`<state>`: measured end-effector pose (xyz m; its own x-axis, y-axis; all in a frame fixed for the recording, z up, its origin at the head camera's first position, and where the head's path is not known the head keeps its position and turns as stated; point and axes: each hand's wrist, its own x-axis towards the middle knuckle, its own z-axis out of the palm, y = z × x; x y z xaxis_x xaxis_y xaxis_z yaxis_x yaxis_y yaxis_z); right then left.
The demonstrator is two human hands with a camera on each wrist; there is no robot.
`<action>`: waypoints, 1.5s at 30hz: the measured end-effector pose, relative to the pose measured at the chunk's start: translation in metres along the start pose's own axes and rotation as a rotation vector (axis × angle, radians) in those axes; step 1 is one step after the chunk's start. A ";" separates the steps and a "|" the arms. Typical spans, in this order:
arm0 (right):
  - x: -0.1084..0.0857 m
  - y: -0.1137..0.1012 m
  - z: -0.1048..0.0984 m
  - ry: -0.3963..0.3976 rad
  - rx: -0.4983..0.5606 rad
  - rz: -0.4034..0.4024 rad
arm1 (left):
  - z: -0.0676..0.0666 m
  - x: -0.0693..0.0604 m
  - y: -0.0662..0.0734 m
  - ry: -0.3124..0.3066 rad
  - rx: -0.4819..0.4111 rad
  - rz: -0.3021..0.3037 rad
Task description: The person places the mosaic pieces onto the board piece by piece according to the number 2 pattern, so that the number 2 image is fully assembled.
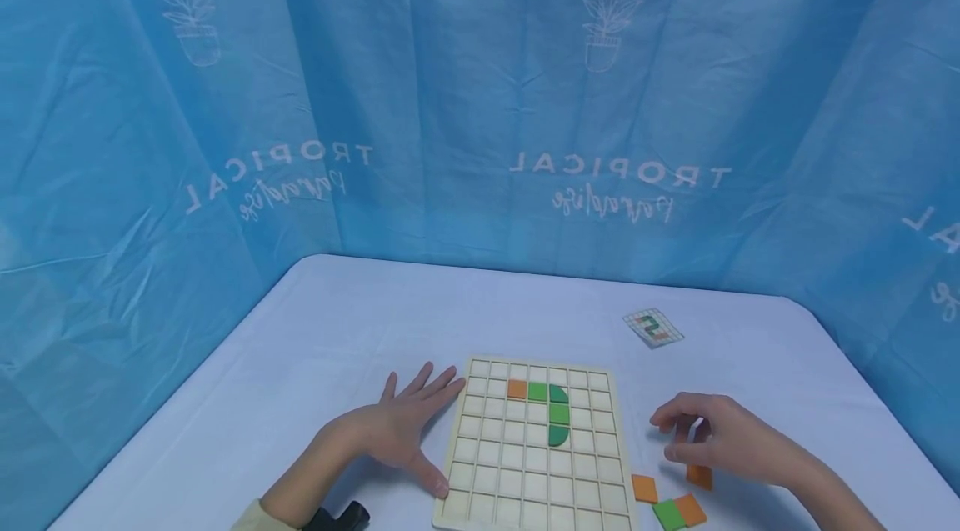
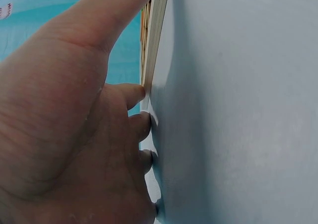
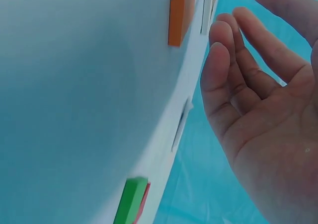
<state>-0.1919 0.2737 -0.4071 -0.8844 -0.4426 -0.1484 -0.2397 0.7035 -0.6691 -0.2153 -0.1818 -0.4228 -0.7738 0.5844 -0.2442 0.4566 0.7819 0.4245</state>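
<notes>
A pale wooden grid board (image 1: pixel 512 456) lies on the table, with orange, green and rounded dark green tiles set in its upper squares. Spread wide, my left hand (image 1: pixel 408 431) touches the board's left edge with thumb and fingertips. In the left wrist view the left hand (image 2: pixel 74 129) has its fingers against the white surface beside the board's side. My right hand (image 1: pixel 708 435) hovers right of the board, fingers loosely bent. An orange tile (image 1: pixel 700 478) lies just below it. The right wrist view shows nothing in the right hand (image 3: pixel 268 119).
Another orange tile (image 1: pixel 644 488) lies by the board's right edge, near a green tile (image 1: pixel 669 515) touching an orange one (image 1: pixel 691 509). A small pattern card (image 1: pixel 653 328) is farther back. Something black (image 1: pixel 345 518) sits under the left wrist. Blue curtains (image 1: pixel 465 97) surround the table.
</notes>
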 end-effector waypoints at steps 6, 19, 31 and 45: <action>-0.010 0.007 -0.005 -0.011 0.023 -0.018 | 0.000 0.000 -0.001 -0.006 0.012 0.002; -0.024 0.016 -0.007 -0.031 0.021 0.021 | -0.001 -0.001 0.001 -0.004 0.005 -0.010; -0.033 0.010 0.001 -0.113 0.137 -0.130 | 0.001 0.002 -0.001 -0.003 0.006 -0.012; -0.037 -0.005 0.017 -0.176 0.213 0.022 | 0.002 0.001 -0.001 0.006 0.012 -0.010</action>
<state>-0.1510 0.2775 -0.4111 -0.8007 -0.5313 -0.2766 -0.1152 0.5897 -0.7994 -0.2160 -0.1815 -0.4250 -0.7806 0.5757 -0.2433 0.4543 0.7900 0.4118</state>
